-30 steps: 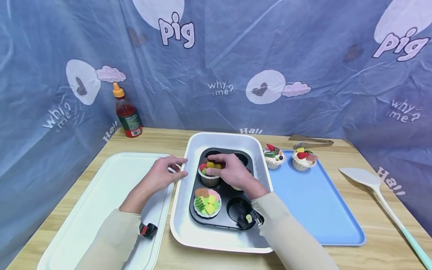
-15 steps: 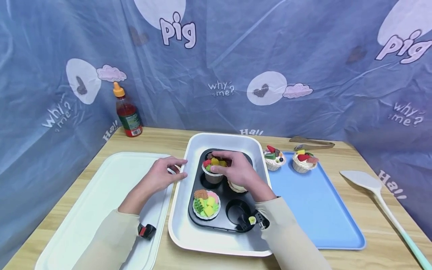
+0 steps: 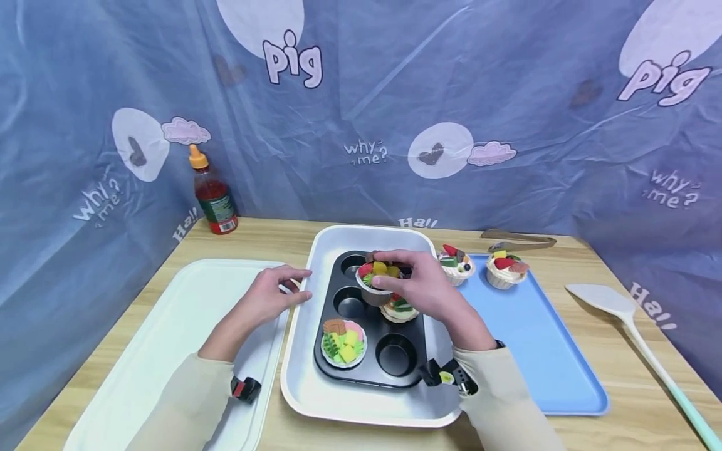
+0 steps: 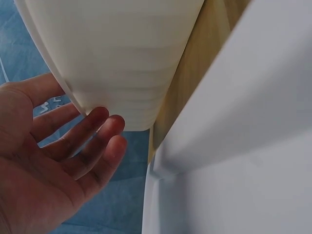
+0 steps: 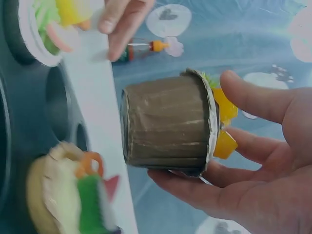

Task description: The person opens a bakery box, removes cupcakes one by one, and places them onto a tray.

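Observation:
My right hand [image 3: 420,279] grips a toy cupcake [image 5: 165,129] near its top. The cupcake has a grey-brown pleated wrapper and fruit topping, and hovers above the black muffin pan [image 3: 369,351]. A cupcake with yellow and green topping [image 3: 343,343] sits in the pan's lower left cup. Another cream-topped cupcake [image 3: 400,308] sits in the middle right cup, partly covered. My hand hides the far right cup. The pan lies in a deep white tray [image 3: 316,388]. My left hand [image 3: 273,291] rests with loosely bent fingertips on that tray's left rim.
To the left lies a flat white tray [image 3: 186,326]. A blue tray [image 3: 541,351] stands at the right, with two cupcakes [image 3: 506,270] at its far edge. Tongs [image 3: 519,240], a turner [image 3: 615,304] and a sauce bottle [image 3: 216,200] are around them.
My right hand has carried the cupcake rightward from above the left side of the pan, uncovering the left cups. The left hand stays at the rim.

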Demonstrator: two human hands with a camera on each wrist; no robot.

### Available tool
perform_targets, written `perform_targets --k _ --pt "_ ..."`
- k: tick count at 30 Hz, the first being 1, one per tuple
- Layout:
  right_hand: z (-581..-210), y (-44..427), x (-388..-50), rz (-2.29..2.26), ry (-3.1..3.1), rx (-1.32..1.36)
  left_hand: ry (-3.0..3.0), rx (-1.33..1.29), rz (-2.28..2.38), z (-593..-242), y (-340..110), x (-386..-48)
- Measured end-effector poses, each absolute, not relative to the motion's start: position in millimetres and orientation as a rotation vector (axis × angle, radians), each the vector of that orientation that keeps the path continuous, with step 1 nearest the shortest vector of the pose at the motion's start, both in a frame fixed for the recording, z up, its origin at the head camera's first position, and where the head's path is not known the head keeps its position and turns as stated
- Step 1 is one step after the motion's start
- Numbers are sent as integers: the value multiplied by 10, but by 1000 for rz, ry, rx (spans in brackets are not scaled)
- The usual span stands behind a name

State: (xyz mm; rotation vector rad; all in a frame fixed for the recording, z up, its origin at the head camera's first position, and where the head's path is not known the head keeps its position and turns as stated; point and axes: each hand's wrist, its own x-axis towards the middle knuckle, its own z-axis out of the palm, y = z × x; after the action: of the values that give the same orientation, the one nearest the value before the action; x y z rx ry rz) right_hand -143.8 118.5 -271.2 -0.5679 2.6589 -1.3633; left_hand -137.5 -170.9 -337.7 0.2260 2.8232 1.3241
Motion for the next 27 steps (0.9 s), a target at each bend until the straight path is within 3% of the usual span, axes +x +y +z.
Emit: perform_targets --k 27 --pt "-2510 2003 -1122 -1378 2817 -502 2870 278 1295 -3387 -1711 -1369"
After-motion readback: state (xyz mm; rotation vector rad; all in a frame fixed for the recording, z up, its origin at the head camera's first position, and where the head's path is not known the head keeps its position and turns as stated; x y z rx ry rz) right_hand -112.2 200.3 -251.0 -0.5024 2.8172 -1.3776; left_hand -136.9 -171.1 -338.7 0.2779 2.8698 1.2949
